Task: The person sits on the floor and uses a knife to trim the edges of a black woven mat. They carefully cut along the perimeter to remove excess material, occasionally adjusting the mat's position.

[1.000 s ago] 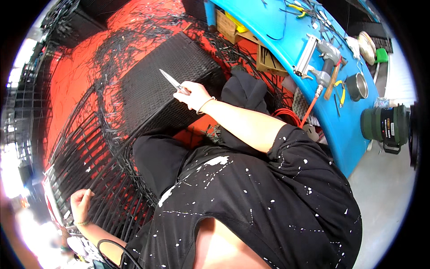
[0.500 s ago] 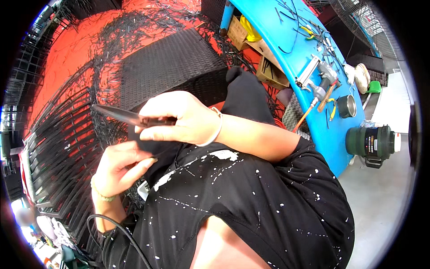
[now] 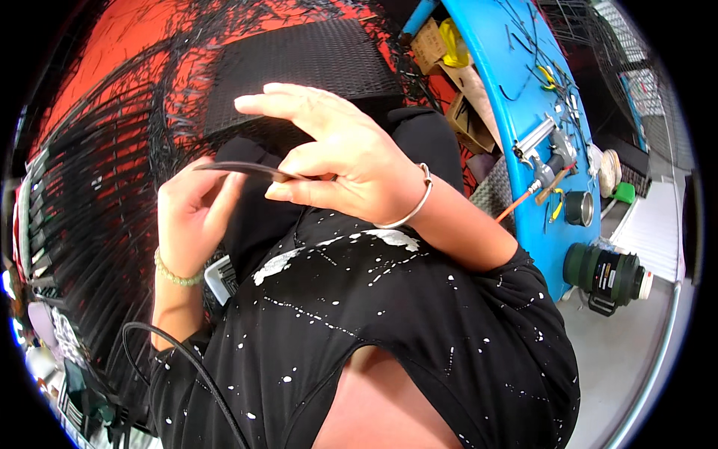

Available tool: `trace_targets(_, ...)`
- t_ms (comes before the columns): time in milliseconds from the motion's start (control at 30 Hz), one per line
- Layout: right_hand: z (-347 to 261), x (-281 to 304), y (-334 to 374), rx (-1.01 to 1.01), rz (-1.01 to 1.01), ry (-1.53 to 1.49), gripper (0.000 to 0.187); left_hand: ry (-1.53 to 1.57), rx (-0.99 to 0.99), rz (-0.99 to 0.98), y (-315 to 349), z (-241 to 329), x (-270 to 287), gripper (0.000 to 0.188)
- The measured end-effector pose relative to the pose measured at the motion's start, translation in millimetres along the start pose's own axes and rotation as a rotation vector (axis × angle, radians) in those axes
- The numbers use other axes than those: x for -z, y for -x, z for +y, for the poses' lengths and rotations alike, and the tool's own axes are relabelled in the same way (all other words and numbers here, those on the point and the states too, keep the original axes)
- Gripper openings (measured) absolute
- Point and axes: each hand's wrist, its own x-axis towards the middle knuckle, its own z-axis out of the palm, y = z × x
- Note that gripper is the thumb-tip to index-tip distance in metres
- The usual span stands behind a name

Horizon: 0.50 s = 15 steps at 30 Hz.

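Observation:
My right hand (image 3: 340,153) pinches a dark knife (image 3: 243,168) between thumb and forefinger, with its other fingers stretched out. The blade is seen nearly edge-on and points left. My left hand (image 3: 193,213) is beneath the blade's far end, fingers curled and thumb raised close to them. Whether its fingertips touch the blade or grip something small is hidden. Both hands are above my lap, in front of my black, white-speckled shirt (image 3: 359,299).
A black woven wicker piece (image 3: 299,67) stands ahead on the red floor, among scattered black strips. At right, a blue table (image 3: 523,123) carries a nail gun (image 3: 555,157), pliers (image 3: 548,78) and a tin (image 3: 578,208). A black slatted frame (image 3: 97,202) is at left.
The knife has turned from showing its broad side to nearly edge-on. My left hand has come up under the blade's end. My right hand's outer fingers have spread, and my view has shifted.

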Motion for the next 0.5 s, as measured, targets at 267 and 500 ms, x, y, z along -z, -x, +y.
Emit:
trace_targets(267,-14,-25,15,-0.332,-0.235,-0.023,0.03,0.524,-0.104,0.109,5,-1,-18,0.021)
trace_targets(500,-2,-32,26,-0.341,-0.153,0.355,0.028,0.473,-0.139,0.123,16,-6,-56,0.035)
